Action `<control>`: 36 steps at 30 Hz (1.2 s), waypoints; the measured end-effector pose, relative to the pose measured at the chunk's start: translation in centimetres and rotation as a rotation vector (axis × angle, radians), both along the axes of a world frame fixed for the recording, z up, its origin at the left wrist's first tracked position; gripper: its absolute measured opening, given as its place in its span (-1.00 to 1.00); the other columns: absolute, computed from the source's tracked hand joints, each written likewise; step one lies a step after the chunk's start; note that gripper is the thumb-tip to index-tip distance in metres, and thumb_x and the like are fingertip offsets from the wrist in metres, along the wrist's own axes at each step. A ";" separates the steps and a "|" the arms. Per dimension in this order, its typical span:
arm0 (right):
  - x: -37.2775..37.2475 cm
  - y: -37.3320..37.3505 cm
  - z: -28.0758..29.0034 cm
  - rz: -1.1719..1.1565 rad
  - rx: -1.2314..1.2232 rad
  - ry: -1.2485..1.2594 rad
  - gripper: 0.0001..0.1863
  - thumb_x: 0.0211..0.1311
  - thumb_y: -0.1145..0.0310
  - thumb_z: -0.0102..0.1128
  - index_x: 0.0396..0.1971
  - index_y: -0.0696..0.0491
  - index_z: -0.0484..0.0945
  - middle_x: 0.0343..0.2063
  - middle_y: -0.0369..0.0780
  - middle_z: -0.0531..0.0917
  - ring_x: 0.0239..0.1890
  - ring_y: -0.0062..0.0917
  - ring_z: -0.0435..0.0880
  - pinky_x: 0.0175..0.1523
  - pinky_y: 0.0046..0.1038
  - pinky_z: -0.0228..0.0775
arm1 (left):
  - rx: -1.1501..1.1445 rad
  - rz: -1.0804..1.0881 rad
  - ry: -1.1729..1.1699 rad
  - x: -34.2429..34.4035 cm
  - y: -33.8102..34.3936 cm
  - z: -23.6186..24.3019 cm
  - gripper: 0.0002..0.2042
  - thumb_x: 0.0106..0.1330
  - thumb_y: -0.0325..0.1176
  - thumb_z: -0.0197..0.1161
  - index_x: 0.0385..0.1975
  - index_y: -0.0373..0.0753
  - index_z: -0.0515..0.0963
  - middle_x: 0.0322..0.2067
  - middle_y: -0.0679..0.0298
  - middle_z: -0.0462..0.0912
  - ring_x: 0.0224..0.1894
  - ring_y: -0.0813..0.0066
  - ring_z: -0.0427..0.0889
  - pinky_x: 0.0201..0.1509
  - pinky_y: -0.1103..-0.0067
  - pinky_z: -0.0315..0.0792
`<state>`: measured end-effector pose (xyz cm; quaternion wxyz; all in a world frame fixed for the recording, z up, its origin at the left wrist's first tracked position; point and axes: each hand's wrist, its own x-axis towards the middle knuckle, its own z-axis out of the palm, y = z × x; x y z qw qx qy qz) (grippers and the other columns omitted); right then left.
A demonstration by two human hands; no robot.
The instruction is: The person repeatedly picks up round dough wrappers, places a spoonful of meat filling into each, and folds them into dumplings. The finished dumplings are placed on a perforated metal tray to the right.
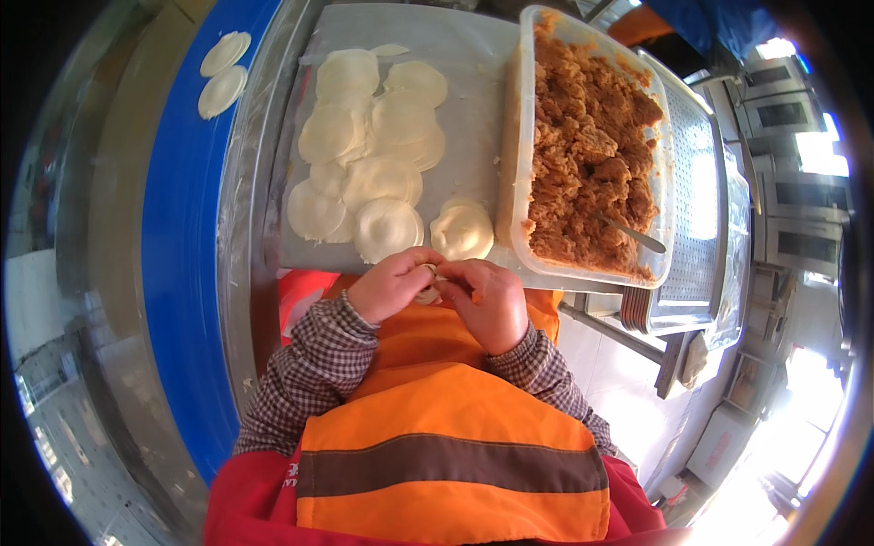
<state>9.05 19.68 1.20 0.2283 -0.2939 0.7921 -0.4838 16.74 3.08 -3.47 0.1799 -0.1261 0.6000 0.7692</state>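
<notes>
My left hand (pixel 390 286) and my right hand (pixel 492 302) meet at the near edge of the worktop, in front of the orange apron. Between them, both sets of fingers pinch a pale dough wrapper (pixel 425 297); whatever is inside it is mostly covered. Just beyond my right hand lies a small stack of round dough wrappers (pixel 462 231). Several more overlapping stacks of wrappers (pixel 382 182) spread over the grey worktop (pixel 469 118), the closest reaching my left fingers. To the right stands a white plastic tub (pixel 521 182) of reddish-brown minced filling (pixel 587 136).
A metal utensil handle (pixel 642 237) sticks out of the filling. Perforated metal trays (pixel 687 182) are stacked right of the tub. Along the left runs a blue belt (pixel 182 255) behind a metal rail, with loose wrappers (pixel 222 91) on it. Someone in blue (pixel 719 27) is partly visible at the far right.
</notes>
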 end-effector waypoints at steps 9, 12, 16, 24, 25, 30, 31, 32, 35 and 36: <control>0.2 -0.2 -1.4 0.136 -0.134 0.535 -0.73 0.05 0.50 0.27 -0.20 0.16 0.53 -0.49 -0.16 0.64 -0.47 -0.37 0.65 -0.34 -0.44 0.51 | 0.277 0.545 -0.044 1.3 2.4 0.4 -0.57 0.48 -0.01 -0.13 -0.14 -0.30 0.47 -0.43 0.34 0.55 -0.54 0.66 0.44 -0.54 0.73 0.32; 0.4 -0.6 0.1 -0.143 -0.151 -0.292 -0.77 0.01 0.50 0.26 -0.27 0.12 0.53 -0.50 -0.17 0.62 -0.45 -0.34 0.64 -0.36 -0.39 0.51 | 0.085 0.541 -0.008 0.9 2.8 0.7 -0.53 0.49 0.03 -0.23 -0.19 -0.29 0.47 -0.51 0.36 0.51 -0.65 0.71 0.34 -0.61 0.73 0.22; 0.1 0.1 -1.0 -0.005 -0.103 -0.080 -0.79 0.01 0.51 0.28 -0.29 0.11 0.55 -0.51 -0.16 0.61 -0.46 -0.35 0.63 -0.36 -0.40 0.49 | -0.251 0.433 0.145 0.9 2.6 2.4 -0.50 0.50 0.03 -0.25 -0.18 -0.33 0.47 -0.50 0.38 0.50 -0.57 0.73 0.35 -0.52 0.74 0.24; 0.1 0.0 1.0 -0.058 -0.117 -0.209 -0.85 -0.01 0.53 0.28 -0.38 0.10 0.57 -0.52 -0.18 0.61 -0.47 -0.28 0.61 -0.37 -0.37 0.47 | -0.427 0.283 0.210 1.5 0.9 1.4 -0.58 0.50 -0.09 -0.16 -0.19 -0.36 0.50 -0.41 0.35 0.53 -0.39 0.66 0.44 -0.30 0.71 0.36; 0.1 0.2 0.8 -0.058 -0.144 -0.201 -0.87 0.00 0.53 0.28 -0.40 0.10 0.57 -0.51 -0.18 0.61 -0.47 -0.29 0.62 -0.37 -0.39 0.47 | -0.375 0.279 0.244 1.2 1.0 2.3 -0.60 0.50 -0.11 -0.14 -0.19 -0.36 0.50 -0.42 0.35 0.52 -0.39 0.66 0.44 -0.29 0.71 0.36; -0.2 0.4 -0.9 0.106 -0.233 0.408 -0.89 0.03 0.51 0.32 -0.41 0.13 0.58 -0.51 -0.19 0.64 -0.47 -0.44 0.63 -0.37 -0.49 0.46 | -0.437 0.330 0.364 0.7 2.3 3.6 -0.65 0.50 -0.16 -0.10 -0.22 -0.36 0.49 -0.45 0.29 0.51 -0.39 0.63 0.45 -0.28 0.69 0.37; -0.1 0.4 -0.8 0.079 -0.224 0.369 -0.88 0.03 0.50 0.31 -0.40 0.13 0.58 -0.52 -0.19 0.64 -0.49 -0.43 0.63 -0.38 -0.49 0.46 | -0.382 0.336 0.320 0.9 2.1 3.3 -0.66 0.49 -0.17 -0.09 -0.23 -0.35 0.49 -0.44 0.29 0.51 -0.38 0.62 0.45 -0.27 0.69 0.37; 0.0 0.4 -0.5 0.052 -0.214 0.329 -0.87 0.04 0.49 0.30 -0.38 0.13 0.58 -0.53 -0.18 0.63 -0.50 -0.42 0.62 -0.39 -0.49 0.45 | -0.327 0.341 0.277 1.0 1.9 3.0 -0.67 0.48 -0.18 -0.07 -0.23 -0.35 0.49 -0.44 0.28 0.51 -0.38 0.61 0.45 -0.27 0.69 0.37; 0.3 0.3 0.5 -0.066 -0.213 0.032 -0.87 0.01 0.49 0.30 -0.41 0.13 0.57 -0.55 -0.18 0.61 -0.53 -0.39 0.60 -0.40 -0.47 0.44 | -0.471 0.287 0.340 0.8 1.3 2.6 -0.72 0.47 -0.22 -0.02 -0.24 -0.34 0.48 -0.45 0.30 0.51 -0.40 0.62 0.45 -0.27 0.70 0.37; 0.4 0.3 0.7 -0.111 -0.215 -0.096 -0.88 -0.01 0.49 0.30 -0.42 0.12 0.56 -0.56 -0.18 0.60 -0.54 -0.38 0.59 -0.41 -0.47 0.45 | -0.438 0.274 0.352 0.7 1.3 2.9 -0.72 0.47 -0.22 -0.01 -0.25 -0.34 0.48 -0.46 0.32 0.50 -0.41 0.63 0.44 -0.28 0.70 0.37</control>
